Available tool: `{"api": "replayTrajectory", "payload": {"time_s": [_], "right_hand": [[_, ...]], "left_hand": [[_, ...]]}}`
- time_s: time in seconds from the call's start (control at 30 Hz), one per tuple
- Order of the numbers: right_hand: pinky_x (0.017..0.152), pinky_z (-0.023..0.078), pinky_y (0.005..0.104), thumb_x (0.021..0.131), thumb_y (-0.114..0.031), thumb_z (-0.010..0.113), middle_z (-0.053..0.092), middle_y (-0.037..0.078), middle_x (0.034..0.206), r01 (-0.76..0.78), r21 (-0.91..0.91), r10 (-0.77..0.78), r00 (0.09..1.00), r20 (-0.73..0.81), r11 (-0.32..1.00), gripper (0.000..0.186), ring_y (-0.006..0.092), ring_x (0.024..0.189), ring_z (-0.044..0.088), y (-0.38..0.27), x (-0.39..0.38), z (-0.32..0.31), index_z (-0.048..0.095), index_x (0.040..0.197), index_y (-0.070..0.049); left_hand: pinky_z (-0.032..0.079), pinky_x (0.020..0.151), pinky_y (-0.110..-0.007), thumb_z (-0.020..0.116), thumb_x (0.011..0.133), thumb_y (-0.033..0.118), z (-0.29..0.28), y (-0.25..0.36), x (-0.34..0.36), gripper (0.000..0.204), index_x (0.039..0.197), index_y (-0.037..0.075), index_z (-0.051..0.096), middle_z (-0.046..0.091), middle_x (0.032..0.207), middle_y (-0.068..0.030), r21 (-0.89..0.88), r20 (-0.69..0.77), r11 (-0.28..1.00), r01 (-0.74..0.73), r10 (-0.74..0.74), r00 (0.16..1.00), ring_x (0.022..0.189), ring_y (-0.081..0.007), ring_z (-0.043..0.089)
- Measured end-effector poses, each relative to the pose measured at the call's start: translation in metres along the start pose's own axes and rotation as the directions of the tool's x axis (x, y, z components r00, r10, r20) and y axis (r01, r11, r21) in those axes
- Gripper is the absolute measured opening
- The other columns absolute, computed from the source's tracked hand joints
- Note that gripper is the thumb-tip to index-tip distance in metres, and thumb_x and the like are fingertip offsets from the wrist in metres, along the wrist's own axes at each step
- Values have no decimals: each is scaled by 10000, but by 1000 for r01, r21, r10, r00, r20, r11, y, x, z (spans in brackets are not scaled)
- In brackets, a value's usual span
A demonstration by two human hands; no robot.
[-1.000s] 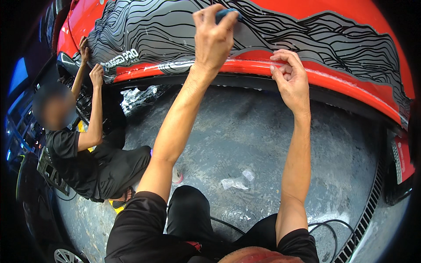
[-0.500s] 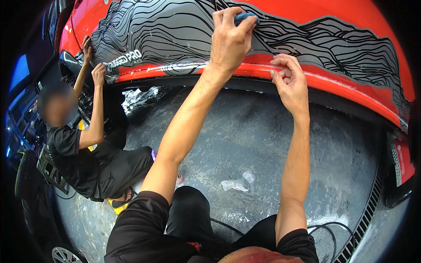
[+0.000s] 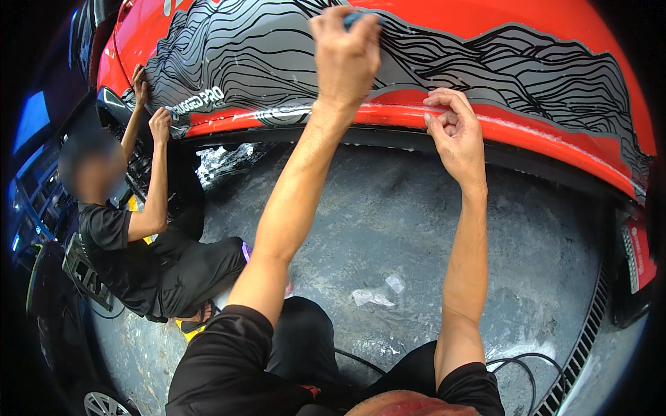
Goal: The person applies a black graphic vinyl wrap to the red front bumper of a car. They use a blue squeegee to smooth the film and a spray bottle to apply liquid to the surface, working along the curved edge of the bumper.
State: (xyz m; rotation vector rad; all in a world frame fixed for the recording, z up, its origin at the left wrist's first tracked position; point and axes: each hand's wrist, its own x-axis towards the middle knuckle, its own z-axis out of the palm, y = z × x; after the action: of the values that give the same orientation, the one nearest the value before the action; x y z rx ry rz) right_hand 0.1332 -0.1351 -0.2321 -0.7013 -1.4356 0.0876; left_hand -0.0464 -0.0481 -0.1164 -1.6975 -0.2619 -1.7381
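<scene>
Rising nearest, a black-clad knee (image 3: 302, 340) stands beside a black cable (image 3: 359, 360) on the gray floor (image 3: 347, 222), with white scraps (image 3: 374, 297) lying ahead. Beyond, the right hand (image 3: 458, 132) hangs by a red sill (image 3: 395, 113), fingers bent, thumb apart from their tips; whether it touches the sill cannot be told. Farther up, the left hand's (image 3: 347, 59) fingers pinch a blue pad (image 3: 354, 20) over the middle of a gray, black-lined decal (image 3: 513, 76) on the red car (image 3: 444, 19). Off to the left, a co-worker (image 3: 114, 267) in black stays low, arms (image 3: 156, 197) raised toward the decal's end.
</scene>
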Motion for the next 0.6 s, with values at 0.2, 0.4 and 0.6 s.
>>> {"api": "replayTrajectory", "payload": {"time_s": [0.2, 0.4, 0.6], "right_hand": [[648, 493, 212, 946, 35, 700, 629, 61, 1278, 2, -29, -2, 1000, -1, 1000, 200, 42, 747, 599, 0, 1, -9, 693, 1141, -9], [659, 497, 209, 950, 33, 706, 630, 58, 1283, -5, -32, 4, 1000, -11, 999, 200, 39, 743, 601, -2, 1, -10, 696, 1141, -22], [656, 497, 207, 951, 37, 707, 630, 60, 1290, 6, -32, -6, 1000, -9, 999, 206, 36, 742, 600, 2, 1, -12, 698, 1146, -27]], "left_hand": [[512, 907, -444, 793, 943, 142, 3, -9, -1, 163, 1104, 135, 813, 641, 1187, -152, 60, -77, 996, 73, -68, 995, 1101, -350, 567], [516, 901, -442, 786, 954, 149, 10, 1, -10, 157, 1108, 134, 811, 640, 1172, -140, 0, -32, 999, 45, -45, 998, 1094, -350, 555], [504, 890, -441, 780, 958, 142, 12, 3, -9, 168, 1123, 136, 810, 630, 1200, -147, 6, 19, 998, -56, 56, 998, 1079, -344, 549]]}}
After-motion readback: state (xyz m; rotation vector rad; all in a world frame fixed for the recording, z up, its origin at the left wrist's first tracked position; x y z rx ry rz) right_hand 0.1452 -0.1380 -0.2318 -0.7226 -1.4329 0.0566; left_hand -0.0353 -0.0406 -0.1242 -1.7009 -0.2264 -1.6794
